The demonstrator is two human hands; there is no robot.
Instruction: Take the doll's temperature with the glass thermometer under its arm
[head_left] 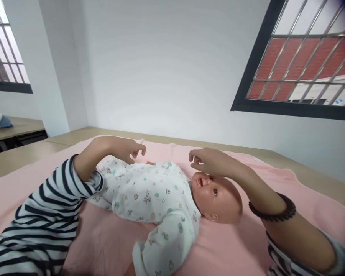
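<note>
A baby doll (161, 191) in a white printed outfit lies on its back on a pink blanket (103, 241), its bald head (227, 199) to the right. Above the doll's lower body hangs my left hand (125, 148), fingers loosely bent and apart, with nothing visible in them. My right hand (208, 159) hovers by the doll's face, its fingers curled but apart and holding nothing I can see. Whether that hand touches the head cannot be made out. One sleeve (166, 241) of the outfit stretches toward me; the doll's far arm is mostly hidden behind its body.
The blanket covers much of a wooden table (247, 149) set against a white wall (161, 76). A barred window (304, 57) is at the right. On another table (25, 124) at far left lies a partly seen doll-like object (0, 120) in blue and white.
</note>
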